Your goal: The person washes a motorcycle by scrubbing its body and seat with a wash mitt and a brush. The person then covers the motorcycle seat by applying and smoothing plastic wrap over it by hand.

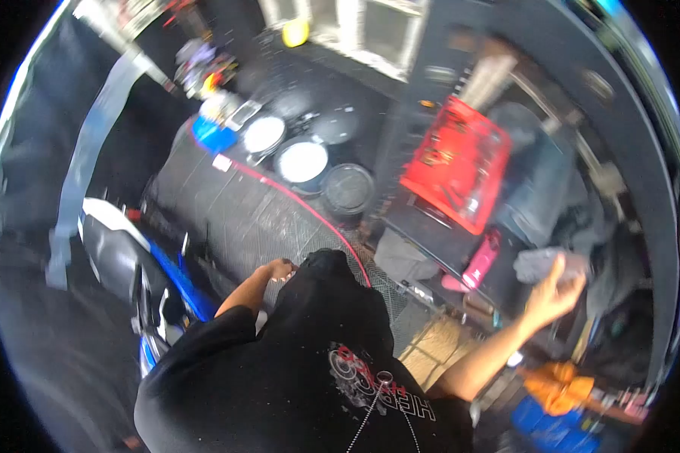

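On the right, my right hand (pixel 555 297) is closed on a grey cloth-like item (pixel 535 266), held over the dark shelf beside a pink bottle-like object (pixel 482 260). My left hand (pixel 279 270) hangs low at the left of my black shirt (pixel 317 340), above the dark textured mat (pixel 234 204). Its fingers are partly curled and blurred, and whether anything is in them cannot be made out. The red tray (pixel 461 162) with small metal pieces lies beyond my right hand.
Round containers (pixel 302 162) stand beyond the mat, crossed by a red hose (pixel 302 202). A blue and white motorcycle (pixel 170 272) is at the left. Orange cloth (pixel 559 386) and a blue item (pixel 555 426) lie at the lower right.
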Available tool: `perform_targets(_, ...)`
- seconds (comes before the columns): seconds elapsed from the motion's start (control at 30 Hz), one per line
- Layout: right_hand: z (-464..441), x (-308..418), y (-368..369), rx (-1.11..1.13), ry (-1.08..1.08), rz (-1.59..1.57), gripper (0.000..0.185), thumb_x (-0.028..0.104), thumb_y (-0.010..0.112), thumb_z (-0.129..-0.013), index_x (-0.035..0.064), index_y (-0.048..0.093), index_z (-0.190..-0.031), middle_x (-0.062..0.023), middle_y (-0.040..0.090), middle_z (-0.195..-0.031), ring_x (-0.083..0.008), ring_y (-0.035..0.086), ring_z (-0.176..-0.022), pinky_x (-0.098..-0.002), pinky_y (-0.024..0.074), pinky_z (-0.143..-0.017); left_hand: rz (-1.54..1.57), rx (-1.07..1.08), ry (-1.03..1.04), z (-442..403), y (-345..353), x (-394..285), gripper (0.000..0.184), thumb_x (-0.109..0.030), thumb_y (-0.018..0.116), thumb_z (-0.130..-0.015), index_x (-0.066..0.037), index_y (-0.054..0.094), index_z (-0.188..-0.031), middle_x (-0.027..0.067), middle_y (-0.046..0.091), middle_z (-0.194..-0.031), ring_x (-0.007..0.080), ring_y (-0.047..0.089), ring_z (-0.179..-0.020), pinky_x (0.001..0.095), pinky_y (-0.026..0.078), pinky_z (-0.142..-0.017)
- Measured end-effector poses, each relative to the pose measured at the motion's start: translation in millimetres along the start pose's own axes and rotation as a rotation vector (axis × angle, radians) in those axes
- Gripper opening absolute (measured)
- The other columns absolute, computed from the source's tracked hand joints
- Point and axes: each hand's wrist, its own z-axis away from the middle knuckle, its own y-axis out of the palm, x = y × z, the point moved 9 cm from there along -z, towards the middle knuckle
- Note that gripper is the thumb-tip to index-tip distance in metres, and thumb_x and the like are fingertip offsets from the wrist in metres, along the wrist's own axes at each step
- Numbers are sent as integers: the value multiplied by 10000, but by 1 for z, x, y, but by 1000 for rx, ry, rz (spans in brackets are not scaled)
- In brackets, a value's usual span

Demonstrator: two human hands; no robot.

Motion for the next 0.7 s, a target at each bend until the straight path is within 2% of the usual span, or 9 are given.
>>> perform_targets(0.07, -28, 25, -44, -137, -198, 94, 478, 219, 665, -999, -31, 525, -1381, -229, 650, -1241, -298, 677, -1102, -383, 561, -936, 219, -27, -138, 31, 63, -24, 582, -579, 510, -988, -72, 631, -1246, 96, 690, -999, 238, 661, -759, 461, 564, -597)
perform_targets(0.1, 33, 67, -11, -281, -300, 55, 481, 233, 648, -1009, -57, 520, -1371, -232, 652, -1219, -302, 679, -1090, -387, 575, -923, 263, -148, -151, 46, -30, 34, 576, -574, 506, -991, -72, 633, -1243, 97, 688, -1000, 236, 661, -765, 459, 562, -601)
perform_targets(0.23, 90, 151, -59, -552, -615, -365, 308, 177, 587, -1024, -82, 564, -1189, -208, 644, -1036, -322, 664, -917, -424, 604, -742, 535, -227, -161, 53, 2, 43, 512, -485, 479, -999, -75, 616, -1273, 128, 680, -1113, 264, 666, -924, 464, 552, -772)
perform_targets(0.3, 128, 230, 4, -359, -618, -640, 300, 292, 612, -991, 65, 418, -1020, -86, 491, -904, -198, 555, -677, -316, 541, -527, 526, -289, -213, 37, -5, 76, 492, -426, 474, -992, -91, 598, -1331, 139, 675, -1180, 294, 665, -1021, 462, 537, -867)
perform_targets(0.33, 152, 243, 43, -19, -815, -855, 377, 265, 630, -994, -73, 545, -1136, -175, 613, -965, -299, 625, -835, -406, 565, -664, 540, -240, -196, 84, -31, 40, 505, -399, 476, -971, -110, 579, -1372, 147, 659, -1246, 315, 648, -1094, 453, 514, -927)
perform_targets(0.37, 180, 252, 95, 186, -661, -802, 447, 340, 661, -965, -52, 523, -1130, -150, 585, -942, -286, 591, -822, -402, 530, -663, 555, -188, -175, 133, -60, 2, 529, -371, 477, -950, -130, 560, -1413, 154, 644, -1311, 336, 631, -1166, 444, 492, -987)
perform_targets(0.43, 235, 267, 197, 744, -511, -637, 361, 270, 724, -917, -23, 618, -1099, -140, 620, -965, -297, 623, -819, -404, 534, -735, 373, -358, -120, 59, -81, 71, 509, -343, 531, -906, -151, 623, -1368, 181, 634, -1355, 352, 612, -1243, 462, 482, -1019)
perform_targets(0.57, 349, 263, 376, 1261, -328, -397, 430, 85, 744, -869, -7, 616, -1269, -114, 627, -977, -205, 605, -794, -323, 508, -717, 101, -397, -211, -9, -144, 156, 381, -242, 577, -849, -76, 739, -1152, 222, 702, -1197, 373, 654, -1178, 471, 516, -990)
perform_targets(0.7, 419, 223, 489, 1594, -153, -198, 438, 118, 732, -902, 6, 606, -1306, -80, 632, -977, -176, 621, -798, -316, 521, -725, 157, -447, -259, 28, -210, 160, 353, -193, 591, -830, -48, 738, -1116, 205, 724, -1148, 365, 686, -1115, 469, 534, -950)
